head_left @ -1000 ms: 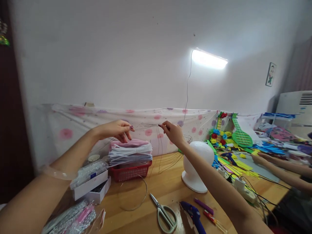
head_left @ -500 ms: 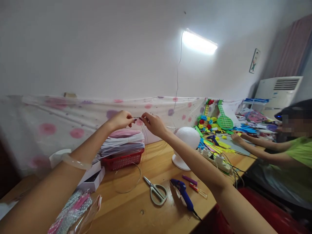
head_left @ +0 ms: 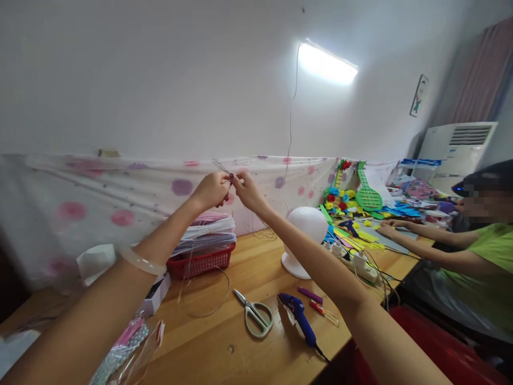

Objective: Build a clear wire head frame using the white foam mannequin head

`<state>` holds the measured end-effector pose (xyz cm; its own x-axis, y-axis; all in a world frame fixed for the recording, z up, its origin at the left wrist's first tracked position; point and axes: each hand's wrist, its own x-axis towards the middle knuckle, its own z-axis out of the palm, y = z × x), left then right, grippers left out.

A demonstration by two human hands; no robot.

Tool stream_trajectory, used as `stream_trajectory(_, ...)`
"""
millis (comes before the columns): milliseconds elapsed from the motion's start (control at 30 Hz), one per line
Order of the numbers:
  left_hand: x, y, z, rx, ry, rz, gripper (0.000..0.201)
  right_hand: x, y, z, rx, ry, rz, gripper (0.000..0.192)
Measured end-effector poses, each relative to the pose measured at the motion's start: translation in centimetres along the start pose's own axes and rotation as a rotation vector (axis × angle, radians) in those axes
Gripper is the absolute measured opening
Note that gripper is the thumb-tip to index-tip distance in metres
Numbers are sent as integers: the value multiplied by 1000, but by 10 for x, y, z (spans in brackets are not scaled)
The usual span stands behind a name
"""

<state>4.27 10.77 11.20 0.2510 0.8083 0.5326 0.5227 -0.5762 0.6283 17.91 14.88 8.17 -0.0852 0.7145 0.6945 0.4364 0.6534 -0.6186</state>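
My left hand (head_left: 212, 189) and my right hand (head_left: 247, 191) are raised above the wooden table (head_left: 224, 342), fingertips almost touching. Both pinch the same bunch of thin metal wires (head_left: 221, 166). The wire ends stick up to the left above my left hand. The rest of the strands hang down behind my right forearm towards the table. A pale bangle (head_left: 141, 260) sits on my left wrist.
Below my hands a red basket (head_left: 200, 262) holds stacked white and pink strips. A wire loop (head_left: 218, 299), scissors (head_left: 254, 313), a blue glue gun (head_left: 300, 318) and a white foam head (head_left: 305, 235) lie on the table. Another person (head_left: 476, 235) works at the right among coloured foam pieces.
My hands have come together from apart and lifted higher with the wires. The camera has swung right, bringing the other person into view.
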Motion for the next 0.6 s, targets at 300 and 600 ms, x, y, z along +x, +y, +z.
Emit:
stream_trajectory(300,-4,-24,23,-144,202,218,23,1,9,-5,107,49,42,24)
stream_trajectory(600,12,-26,-2,-456,428,180,11,21,22,-21,144,58,262,29)
